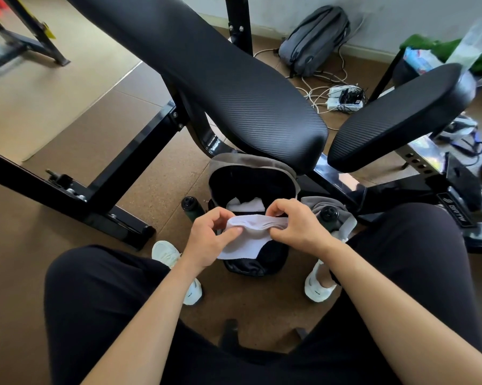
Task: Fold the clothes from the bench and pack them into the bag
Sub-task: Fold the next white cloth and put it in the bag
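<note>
A seated person works a pair of white socks (pixel 251 240) between both hands directly above an open dark bag (pixel 248 160) on the floor, which stands at 12 o'clock from the knees, tucked under the front edge of the black padded bench (pixel 234 87). The left hand (pixel 209 234) pinches the cuff end between thumb and forefinger. The right hand (pixel 298 226) pinches the opposite end with its fingers curled over the top edge, so each grip is narrow and holding fabric. The toes hang loose toward 6 o'clock.

A folded white garment (pixel 246 204) already lies inside the bag, and no clothes show on the bench pad, so the packing looks close to done.

To finish this fold well, the cuffs should probably be kept stacked flush, the hanging toes brought up to meet them, and the flat bundle lowered beside the white garment rather than dropped on the rim.

Dark bottles flank the bag, one at 9 o'clock (pixel 191 208) and one at 3 o'clock (pixel 328 215). A grey backpack (pixel 314 40) leans against the wall at 1 o'clock.
</note>
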